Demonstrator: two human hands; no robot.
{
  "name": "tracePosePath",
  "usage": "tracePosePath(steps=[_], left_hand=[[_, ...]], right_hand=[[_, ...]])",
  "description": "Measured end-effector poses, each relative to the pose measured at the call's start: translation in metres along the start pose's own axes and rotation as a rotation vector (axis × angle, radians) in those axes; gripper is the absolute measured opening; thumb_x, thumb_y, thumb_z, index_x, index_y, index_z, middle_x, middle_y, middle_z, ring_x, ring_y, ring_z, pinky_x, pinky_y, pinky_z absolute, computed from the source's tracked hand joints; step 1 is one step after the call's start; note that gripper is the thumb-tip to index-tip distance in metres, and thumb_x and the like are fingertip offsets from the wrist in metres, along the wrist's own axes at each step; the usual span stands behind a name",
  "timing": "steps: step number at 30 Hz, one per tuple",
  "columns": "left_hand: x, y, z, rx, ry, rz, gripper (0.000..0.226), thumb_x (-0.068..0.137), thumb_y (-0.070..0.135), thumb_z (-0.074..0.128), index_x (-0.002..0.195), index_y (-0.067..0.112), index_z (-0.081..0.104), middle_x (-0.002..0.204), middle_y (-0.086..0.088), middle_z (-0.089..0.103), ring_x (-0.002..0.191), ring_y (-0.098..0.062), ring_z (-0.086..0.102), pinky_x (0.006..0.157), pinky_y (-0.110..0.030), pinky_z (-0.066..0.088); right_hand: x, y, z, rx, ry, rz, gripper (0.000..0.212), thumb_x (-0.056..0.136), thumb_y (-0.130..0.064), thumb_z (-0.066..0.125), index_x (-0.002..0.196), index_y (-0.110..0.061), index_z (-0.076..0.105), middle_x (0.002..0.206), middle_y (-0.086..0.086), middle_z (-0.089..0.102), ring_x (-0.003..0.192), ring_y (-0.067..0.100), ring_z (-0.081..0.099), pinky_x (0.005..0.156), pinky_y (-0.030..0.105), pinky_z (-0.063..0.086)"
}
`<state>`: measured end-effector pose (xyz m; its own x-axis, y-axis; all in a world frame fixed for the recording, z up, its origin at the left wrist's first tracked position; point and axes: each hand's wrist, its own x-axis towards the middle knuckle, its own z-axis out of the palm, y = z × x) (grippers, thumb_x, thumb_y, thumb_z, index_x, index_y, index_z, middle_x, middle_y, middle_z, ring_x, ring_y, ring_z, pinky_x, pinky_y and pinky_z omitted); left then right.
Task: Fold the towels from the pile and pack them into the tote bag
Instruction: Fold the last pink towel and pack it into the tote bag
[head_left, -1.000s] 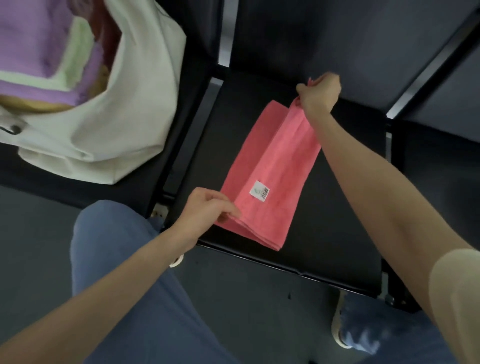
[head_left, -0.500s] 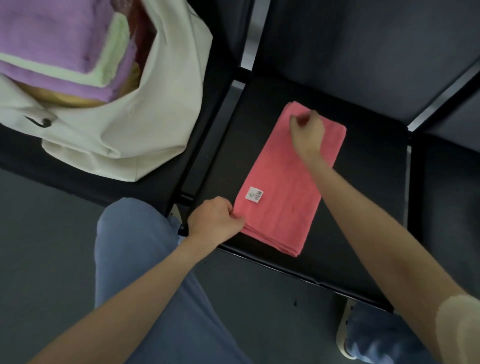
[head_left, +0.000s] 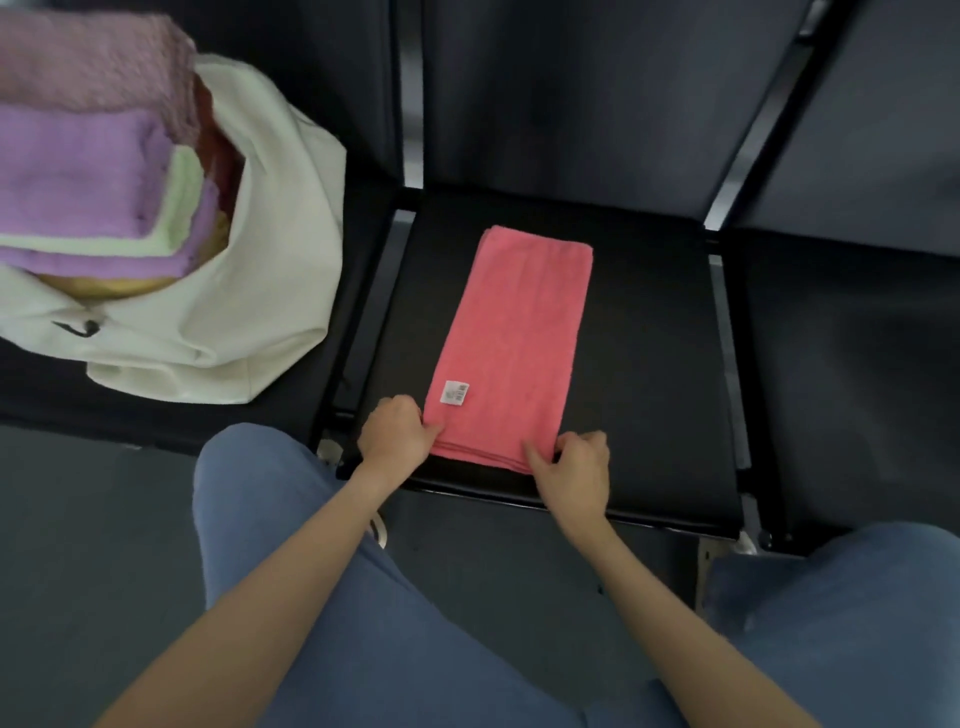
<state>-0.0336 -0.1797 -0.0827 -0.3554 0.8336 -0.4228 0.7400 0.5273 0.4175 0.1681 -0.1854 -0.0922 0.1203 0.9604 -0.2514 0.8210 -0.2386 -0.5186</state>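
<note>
At the far left a cream-white canvas tote bag (head_left: 270, 291) lies slumped on a black padded bench seat (head_left: 311, 415), its mouth gaping toward the left. Inside it sits a stack of folded towels: a dusty-pink terry towel (head_left: 88, 62) on top, a lilac towel (head_left: 78, 171) under it, a pale green towel (head_left: 179, 208) showing as a thin edge, then another purple layer (head_left: 130, 262), with something yellowish (head_left: 109, 286) at the bottom that is too hidden to name. A dark red fabric (head_left: 215, 140) shows at the far side of the bag's opening. A small black mark (head_left: 78, 328) sits on the near face of the bag.

To the right, on the next black bench seat (head_left: 649, 364), a coral-pink terry towel (head_left: 514, 343) lies flat, folded into a long narrow rectangle running from the near edge of the seat toward the backrest. A small white barcode label (head_left: 455, 392) is on its near left part. Layered edges show along its near end.

The left hand (head_left: 396, 435) is at the near left corner of the coral towel, fingers curled, with the fingertips pinching the corner. The right hand (head_left: 579, 465) is at the near right corner, its fingers bent round the stacked edges and its index finger lying along the near edge.

Nearest the camera, the person's legs in blue denim (head_left: 363, 623) flank a grey floor (head_left: 78, 519), and both bare forearms reach forward to the seat. Further right stands a third dark seat (head_left: 857, 364), beyond a grey metal divider (head_left: 727, 338).
</note>
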Motion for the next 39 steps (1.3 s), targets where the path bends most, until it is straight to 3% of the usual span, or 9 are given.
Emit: tracePosePath(steps=[6,10,13,18,25,30,33,35,39], left_hand=[[-0.038,0.014,0.005,-0.168,-0.040,-0.039,0.012,0.083,0.017,0.061,0.078,0.013,0.052,0.073,-0.001,0.057,0.064,-0.017,0.055,0.051,-0.027,0.040],[-0.064,0.012,0.001,-0.567,-0.103,-0.159,0.011,0.086,0.006,0.062,0.088,0.008,0.051,0.081,-0.014,0.064,0.056,-0.020,0.065,0.049,-0.030,0.055],[-0.080,0.015,-0.012,-0.820,-0.127,-0.183,0.023,0.087,0.002,0.063,0.103,0.014,0.051,0.068,-0.008,0.063,0.046,-0.015,0.061,0.043,-0.024,0.050],[-0.078,0.026,-0.036,-1.205,-0.295,-0.282,0.006,0.088,0.006,0.062,0.093,0.005,0.066,0.073,-0.010,0.067,0.057,-0.014,0.066,0.055,-0.023,0.055],[-0.024,0.044,-0.032,-1.713,-0.317,-0.471,0.028,0.088,0.002,0.057,0.113,-0.009,0.060,0.109,-0.026,0.068,0.095,-0.032,0.071,0.085,-0.038,0.058],[0.004,0.049,-0.011,-1.615,-0.185,-0.473,0.031,0.089,0.002,0.055,0.118,-0.008,0.056,0.113,-0.028,0.065,0.097,-0.032,0.069,0.075,-0.035,0.058],[0.006,0.052,0.001,-1.500,-0.085,-0.383,0.040,0.089,-0.001,0.058,0.127,-0.005,0.048,0.113,-0.029,0.064,0.098,-0.032,0.068,0.086,-0.038,0.056],[0.002,0.051,0.006,-1.232,-0.015,-0.209,0.064,0.086,0.003,0.065,0.143,0.009,0.037,0.107,-0.016,0.068,0.095,-0.022,0.069,0.090,-0.033,0.055],[-0.011,0.034,0.004,-0.285,0.048,0.432,0.058,0.081,0.015,0.068,0.136,0.020,0.051,0.120,0.002,0.065,0.109,-0.010,0.062,0.092,-0.019,0.048]], right_hand=[[-0.014,0.012,-0.021,0.389,-0.126,0.103,0.020,0.086,-0.016,0.064,0.075,-0.010,0.049,0.067,0.002,0.055,0.058,0.014,0.051,0.052,0.027,0.039],[-0.029,0.026,-0.043,0.665,-0.224,0.184,0.020,0.089,-0.005,0.059,0.103,-0.009,0.045,0.075,0.010,0.061,0.050,0.012,0.056,0.046,0.020,0.046],[-0.035,0.028,-0.061,0.786,-0.261,0.168,0.018,0.089,-0.005,0.060,0.102,-0.013,0.053,0.069,0.006,0.060,0.046,0.008,0.054,0.044,0.018,0.042],[-0.021,0.016,-0.082,1.149,-0.389,0.277,0.009,0.089,-0.012,0.064,0.093,-0.006,0.069,0.080,0.007,0.072,0.068,0.013,0.068,0.057,0.019,0.051],[0.030,-0.004,-0.079,1.476,-0.427,0.420,0.025,0.087,-0.002,0.058,0.110,0.009,0.060,0.106,0.020,0.070,0.100,0.025,0.069,0.083,0.029,0.058],[0.053,-0.009,-0.062,1.505,-0.408,0.527,0.030,0.085,-0.002,0.057,0.113,0.010,0.058,0.110,0.022,0.068,0.099,0.026,0.069,0.085,0.031,0.057],[0.053,-0.007,-0.054,1.379,-0.361,0.420,0.035,0.085,0.001,0.060,0.118,-0.002,0.050,0.113,0.019,0.066,0.102,0.025,0.067,0.087,0.035,0.055],[0.049,-0.002,-0.053,1.129,-0.305,0.222,0.048,0.083,0.001,0.065,0.125,-0.015,0.047,0.113,0.010,0.064,0.104,0.020,0.065,0.088,0.035,0.056],[0.045,0.016,-0.053,0.401,-0.227,-0.315,0.048,0.077,0.000,0.067,0.121,-0.017,0.058,0.122,-0.003,0.059,0.115,0.014,0.057,0.097,0.024,0.046]])
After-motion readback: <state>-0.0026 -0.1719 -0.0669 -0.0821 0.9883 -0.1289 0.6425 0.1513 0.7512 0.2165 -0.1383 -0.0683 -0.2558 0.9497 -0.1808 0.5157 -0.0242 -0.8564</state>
